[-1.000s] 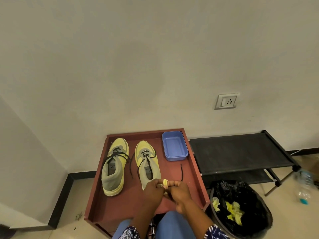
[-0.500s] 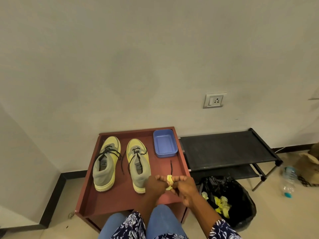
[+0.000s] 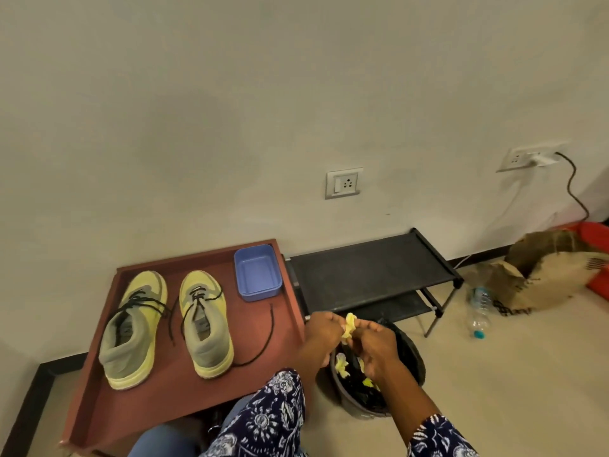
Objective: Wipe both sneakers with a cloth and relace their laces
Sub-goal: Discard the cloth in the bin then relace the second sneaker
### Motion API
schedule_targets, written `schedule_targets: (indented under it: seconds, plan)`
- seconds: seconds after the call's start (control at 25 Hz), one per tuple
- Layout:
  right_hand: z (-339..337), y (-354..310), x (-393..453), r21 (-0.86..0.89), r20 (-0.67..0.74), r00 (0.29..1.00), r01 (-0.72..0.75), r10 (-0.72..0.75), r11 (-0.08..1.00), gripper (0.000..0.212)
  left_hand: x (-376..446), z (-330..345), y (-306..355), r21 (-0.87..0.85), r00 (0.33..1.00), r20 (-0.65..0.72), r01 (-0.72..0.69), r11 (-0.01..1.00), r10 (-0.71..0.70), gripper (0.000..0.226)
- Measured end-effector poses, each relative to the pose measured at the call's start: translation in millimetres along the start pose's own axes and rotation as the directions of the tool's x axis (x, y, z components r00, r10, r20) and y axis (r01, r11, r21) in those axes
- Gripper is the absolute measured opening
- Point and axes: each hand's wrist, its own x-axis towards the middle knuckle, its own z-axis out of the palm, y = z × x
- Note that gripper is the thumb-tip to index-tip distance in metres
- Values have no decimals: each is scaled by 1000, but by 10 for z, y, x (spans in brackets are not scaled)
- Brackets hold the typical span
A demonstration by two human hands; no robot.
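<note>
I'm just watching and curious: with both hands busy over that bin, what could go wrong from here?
The left hand and right hand pinch a small yellow cloth above the black-lined bin; if it slips, it may land among the yellow scraps inside. The loose lace end of the right sneaker trails across the red tray and could snag a returning hand. The bin stands close to the knee and might tip.

- A room in a home, by the look of it: plain painted wall (image 3: 230, 110) with a switch socket (image 3: 343, 183).
- Low black shoe rack (image 3: 369, 272), lined bin (image 3: 408, 354), burlap sack (image 3: 543, 278) and water bottle (image 3: 479, 308) on the tiled floor (image 3: 510, 374).
</note>
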Motion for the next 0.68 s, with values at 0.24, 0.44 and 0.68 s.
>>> schedule_targets:
  seconds: [0.24,0.44,0.68]
  plan:
    - [-525,-278,219,71,-199,977,86,-71,994,28,-80,611,307,57,972,230,-62,996,47,33]
    - [-712,-300,331,61,-319,946,79,-56,995,41,-113,546,256,126,958,283,-76,989,37,42]
    - [-773,-249,305,67,-265,962,-56,72,996,28,-77,146,-21,77,977,208,25,997,-41,20]
